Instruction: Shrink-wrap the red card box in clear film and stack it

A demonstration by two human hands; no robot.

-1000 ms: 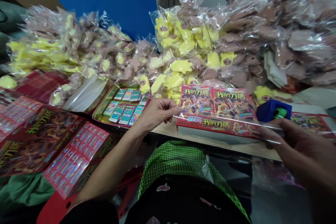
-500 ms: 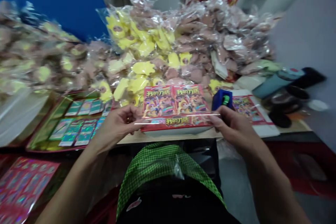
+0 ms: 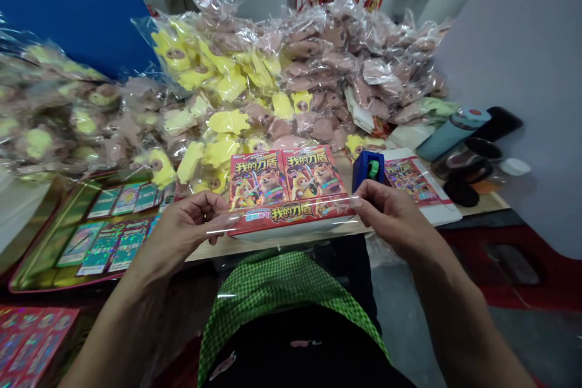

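Note:
A red display box (image 3: 291, 185) with cartoon animals and yellow lettering lies at the table's front edge. Across its front stretches clear plastic film (image 3: 284, 216), visible mainly by its shiny edge. My left hand (image 3: 195, 218) pinches the film's left end beside the box's left front corner. At the opposite corner, my right hand (image 3: 382, 206) pinches the right end between thumb and fingers. Just behind the right hand stands a blue tape dispenser (image 3: 361, 168) with a green roll. Whether the film touches the box is hard to tell.
Bagged yellow and brown plush-like figures (image 3: 309, 66) are heaped along the back. To the left sits a gold-lined tray (image 3: 40, 254) with shiny card packs. A blue bottle (image 3: 448, 133), dark cups and a flat printed carton (image 3: 413, 182) occupy the right.
The view has turned to the right, so the table's contents appear shifted left. Both hands keep their pinch on the film, which still spans the box's front.

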